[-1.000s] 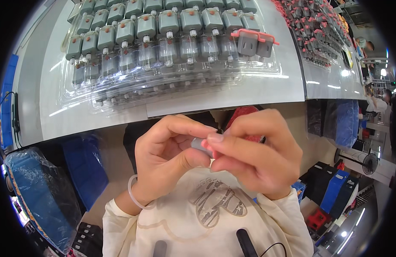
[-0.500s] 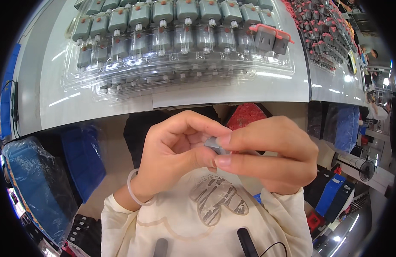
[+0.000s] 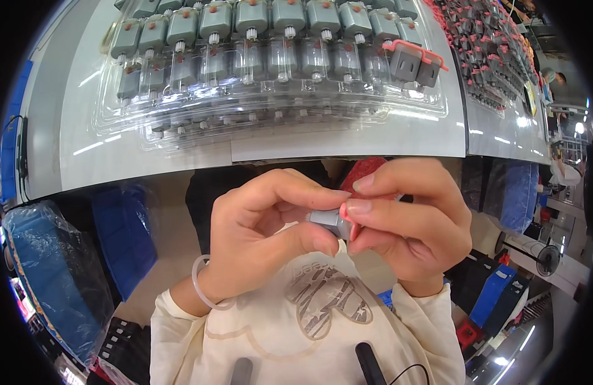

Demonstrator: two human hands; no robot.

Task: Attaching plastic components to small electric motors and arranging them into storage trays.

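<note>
Above my lap, my left hand [image 3: 254, 231] pinches a small grey motor [image 3: 326, 219] between thumb and index finger. At its right end sits a pink plastic bracket [image 3: 349, 220], touching the motor; I cannot tell how far it is fitted on. The fingers of my right hand [image 3: 421, 221] are closed against that bracket, with thumb below and fingertips above. Part of the motor is hidden by my left fingers. On the table ahead, two grey motors [image 3: 409, 63] joined by a pink bracket lie at the right side of the tray.
A clear plastic tray [image 3: 200, 106] holds rows of grey motors with white gears. Many pink-and-grey assemblies [image 3: 489, 58] cover the table's far right. A red heap [image 3: 367, 168] shows below the table edge. Blue plastic-wrapped bins [image 3: 55, 269] stand left; a fan [image 3: 549, 258] stands right.
My right fingers have shifted up and regripped, and the pink bracket now shows at the motor's end. My left hand keeps its hold with little movement.
</note>
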